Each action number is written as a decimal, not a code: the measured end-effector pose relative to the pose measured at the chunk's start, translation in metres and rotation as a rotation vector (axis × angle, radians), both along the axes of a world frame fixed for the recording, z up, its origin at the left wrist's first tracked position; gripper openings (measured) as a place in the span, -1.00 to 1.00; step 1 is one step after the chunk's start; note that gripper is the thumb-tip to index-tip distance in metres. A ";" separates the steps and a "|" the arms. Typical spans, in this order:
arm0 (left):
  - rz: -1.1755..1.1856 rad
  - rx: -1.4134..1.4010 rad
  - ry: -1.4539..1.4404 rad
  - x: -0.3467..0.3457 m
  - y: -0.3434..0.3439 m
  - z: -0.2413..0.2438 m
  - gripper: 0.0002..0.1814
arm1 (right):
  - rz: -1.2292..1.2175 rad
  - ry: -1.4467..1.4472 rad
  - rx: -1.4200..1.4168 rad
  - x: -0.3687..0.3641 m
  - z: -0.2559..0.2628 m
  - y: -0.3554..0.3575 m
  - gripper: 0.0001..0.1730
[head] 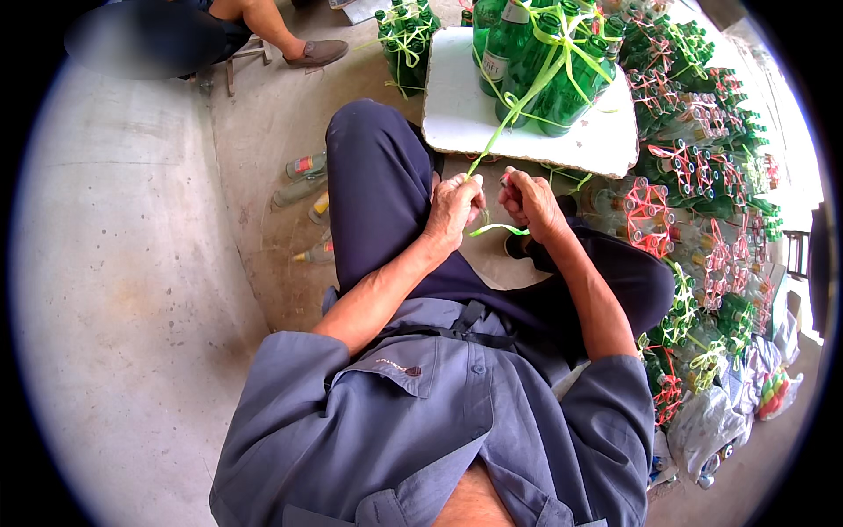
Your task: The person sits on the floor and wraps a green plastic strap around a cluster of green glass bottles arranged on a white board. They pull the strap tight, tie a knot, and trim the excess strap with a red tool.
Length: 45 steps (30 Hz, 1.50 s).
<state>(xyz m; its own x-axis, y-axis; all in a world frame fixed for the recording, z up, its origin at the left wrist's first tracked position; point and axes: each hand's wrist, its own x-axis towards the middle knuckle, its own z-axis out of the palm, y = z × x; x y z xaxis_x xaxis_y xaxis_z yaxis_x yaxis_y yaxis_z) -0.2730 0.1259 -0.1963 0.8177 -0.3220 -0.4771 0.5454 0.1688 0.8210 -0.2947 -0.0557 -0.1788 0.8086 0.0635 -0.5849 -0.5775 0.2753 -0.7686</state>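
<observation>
A bundle of green glass bottles (520,72) stands on a small white-topped table (461,125), bound around the necks and sides with light-green plastic strapping. From the bundle a twisted light-green strap (495,135) runs down to my left hand (456,204), which pinches its end. My right hand (532,203) is closed beside it, with something small and reddish between thumb and forefinger, too small to name. A loose piece of green strap (498,228) hangs below, its end at my right hand.
Many tied bundles of green and clear bottles (698,158) crowd the right side. Another green bundle (408,49) stands behind the table. Loose bottles (306,165) lie left of my knee. Plastic bags (708,421) lie lower right. A person's leg and shoe (316,53) show upper left.
</observation>
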 end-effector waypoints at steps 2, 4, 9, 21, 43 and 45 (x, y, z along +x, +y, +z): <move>0.020 -0.014 -0.050 -0.001 -0.003 0.004 -0.74 | -0.013 0.006 0.012 0.000 0.001 -0.001 -0.40; 0.032 -0.069 0.021 -0.001 -0.004 0.006 -0.75 | -0.018 0.007 0.013 0.000 0.002 -0.002 -0.36; -0.020 -0.189 0.086 -0.001 -0.001 0.003 -0.73 | 0.000 0.031 -0.037 0.003 0.001 -0.002 -0.36; -0.005 -0.138 0.098 -0.007 -0.005 0.008 -0.62 | -0.077 -0.014 -0.053 0.005 -0.005 0.004 -0.51; -0.037 -0.186 0.156 -0.008 -0.005 0.002 -0.68 | -0.125 -0.012 -0.064 0.004 -0.007 0.006 -0.55; -0.039 -0.182 0.149 -0.008 -0.006 0.000 -0.69 | -0.127 -0.012 -0.074 0.004 -0.006 0.006 -0.55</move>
<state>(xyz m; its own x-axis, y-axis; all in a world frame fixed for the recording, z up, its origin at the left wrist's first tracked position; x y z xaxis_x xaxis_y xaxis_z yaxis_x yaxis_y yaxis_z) -0.2813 0.1202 -0.1962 0.7280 -0.4435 -0.5229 0.6672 0.2829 0.6890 -0.2905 -0.0494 -0.1851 0.8145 -0.0826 -0.5742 -0.5320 0.2883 -0.7962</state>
